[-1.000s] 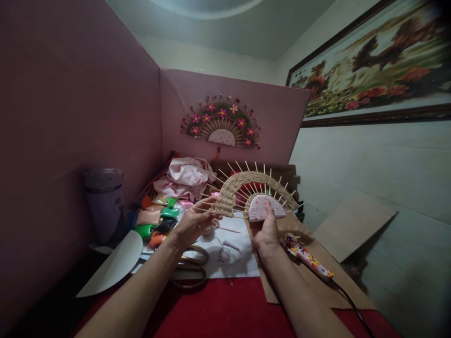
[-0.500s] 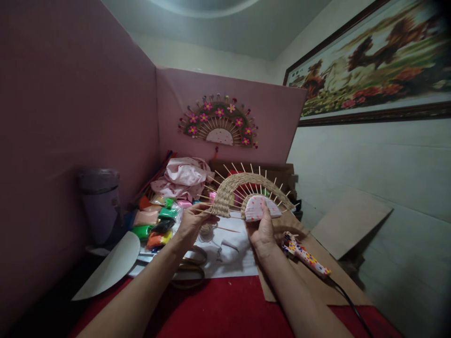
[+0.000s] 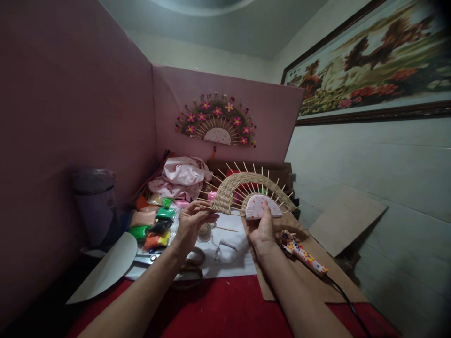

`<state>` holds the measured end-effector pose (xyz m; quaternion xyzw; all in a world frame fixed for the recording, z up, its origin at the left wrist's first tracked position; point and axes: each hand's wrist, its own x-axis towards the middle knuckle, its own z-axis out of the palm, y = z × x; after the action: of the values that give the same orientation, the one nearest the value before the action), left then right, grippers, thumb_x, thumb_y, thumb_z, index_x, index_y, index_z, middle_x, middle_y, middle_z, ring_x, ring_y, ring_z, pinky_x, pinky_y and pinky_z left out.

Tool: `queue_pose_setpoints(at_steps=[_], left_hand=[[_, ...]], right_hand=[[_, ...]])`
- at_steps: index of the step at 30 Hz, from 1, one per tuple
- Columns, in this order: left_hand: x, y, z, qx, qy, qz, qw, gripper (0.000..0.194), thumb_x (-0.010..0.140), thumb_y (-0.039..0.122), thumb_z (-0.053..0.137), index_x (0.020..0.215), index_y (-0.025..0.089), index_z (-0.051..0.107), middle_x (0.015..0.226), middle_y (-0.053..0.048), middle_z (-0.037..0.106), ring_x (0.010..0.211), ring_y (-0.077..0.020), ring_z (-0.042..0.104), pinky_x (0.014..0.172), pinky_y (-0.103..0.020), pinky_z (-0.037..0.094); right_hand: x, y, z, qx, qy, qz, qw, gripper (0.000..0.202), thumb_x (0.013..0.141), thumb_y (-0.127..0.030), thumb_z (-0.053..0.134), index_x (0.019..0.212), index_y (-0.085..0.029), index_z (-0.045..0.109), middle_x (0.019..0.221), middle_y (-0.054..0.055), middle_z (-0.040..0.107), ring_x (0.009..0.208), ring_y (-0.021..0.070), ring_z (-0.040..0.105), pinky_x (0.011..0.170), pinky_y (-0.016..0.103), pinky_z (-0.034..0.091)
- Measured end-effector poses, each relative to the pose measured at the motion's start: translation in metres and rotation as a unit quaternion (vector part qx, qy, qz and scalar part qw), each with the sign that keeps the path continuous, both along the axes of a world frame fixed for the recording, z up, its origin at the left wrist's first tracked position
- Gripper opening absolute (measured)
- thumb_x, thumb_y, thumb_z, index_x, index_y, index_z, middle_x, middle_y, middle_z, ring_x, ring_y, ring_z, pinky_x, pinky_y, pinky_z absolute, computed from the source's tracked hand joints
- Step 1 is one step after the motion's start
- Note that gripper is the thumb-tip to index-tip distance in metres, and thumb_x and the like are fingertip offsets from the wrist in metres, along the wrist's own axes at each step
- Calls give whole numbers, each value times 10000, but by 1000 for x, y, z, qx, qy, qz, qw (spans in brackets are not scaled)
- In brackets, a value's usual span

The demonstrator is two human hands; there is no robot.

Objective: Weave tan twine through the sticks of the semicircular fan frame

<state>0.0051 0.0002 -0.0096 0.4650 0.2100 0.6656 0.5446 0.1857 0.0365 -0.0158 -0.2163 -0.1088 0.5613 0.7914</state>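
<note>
Between my two hands a fan-shaped woven craft (image 3: 243,179) is held up over the table, its thin wooden sticks spreading out through a band of tan twine. A half-round pad (image 3: 259,207) in pale cloth with red spots forms its base. My right hand (image 3: 262,232) grips this pad, thumb on the front and fingers behind, mostly hidden. At the fan's left end, my left hand (image 3: 192,223) pinches the lowest sticks beside the woven band. Below lie a ball of twine (image 3: 205,232) and a loose pointed stick (image 3: 226,229) on a white sheet (image 3: 232,263).
Scissors (image 3: 144,258) lie under my left forearm, near a white half-disc (image 3: 109,270). Colourful clay packets (image 3: 151,230) and spotted cloth (image 3: 185,171) sit behind. A flowered glue gun (image 3: 305,256) with a cord rests on cardboard (image 3: 338,286). A finished flowered fan (image 3: 216,119) hangs on the pink panel.
The view has shifted slightly. My left hand has risen a little at the fan's left end, still pinching there. My right hand keeps its hold on the pad.
</note>
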Motion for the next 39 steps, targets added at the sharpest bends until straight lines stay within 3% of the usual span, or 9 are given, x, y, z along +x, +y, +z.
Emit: queue_pose_setpoints(at_steps=[11, 21, 26, 31, 39], left_hand=[[-1, 1, 0, -21, 14, 13, 1000, 167, 628, 127, 649, 794, 113, 663, 708, -59, 693, 626, -186, 663, 585, -267, 497], [4, 3, -2, -31, 19, 40, 999, 195, 628, 210, 724, 777, 104, 657, 695, -41, 680, 589, -141, 638, 587, -249, 491], [3, 4, -3, -21, 16, 54, 998, 190, 594, 205, 745, 723, 126, 630, 656, -8, 658, 529, -107, 601, 528, -222, 464], [1, 9, -8, -11, 26, 67, 997, 192, 630, 224, 715, 790, 140, 652, 605, 2, 637, 508, -92, 560, 509, -212, 430], [-2, 17, -10, -7, 55, 106, 993, 156, 624, 233, 710, 736, 127, 688, 549, 13, 587, 464, -49, 435, 470, -182, 341]], right_hand=[[-1, -2, 2, -10, 12, 5, 1000, 181, 697, -284, 623, 853, -198, 600, 685, -52, 671, 558, 86, 607, 497, 183, 496], [-2, -2, 1, -2, -7, -7, 1000, 262, 663, -338, 653, 878, -204, 586, 689, -64, 664, 563, 73, 599, 498, 162, 490], [-2, -1, -2, 0, -4, -4, 1000, 293, 654, -345, 663, 902, -207, 590, 709, -61, 668, 589, 78, 606, 527, 171, 499], [-3, -1, -1, -4, 6, 12, 1000, 256, 677, -316, 647, 902, -206, 598, 739, -50, 677, 613, 90, 618, 569, 200, 516], [-7, -4, 1, 8, 16, 22, 1000, 232, 699, -280, 635, 914, -198, 611, 741, -44, 687, 611, 85, 623, 538, 185, 511]])
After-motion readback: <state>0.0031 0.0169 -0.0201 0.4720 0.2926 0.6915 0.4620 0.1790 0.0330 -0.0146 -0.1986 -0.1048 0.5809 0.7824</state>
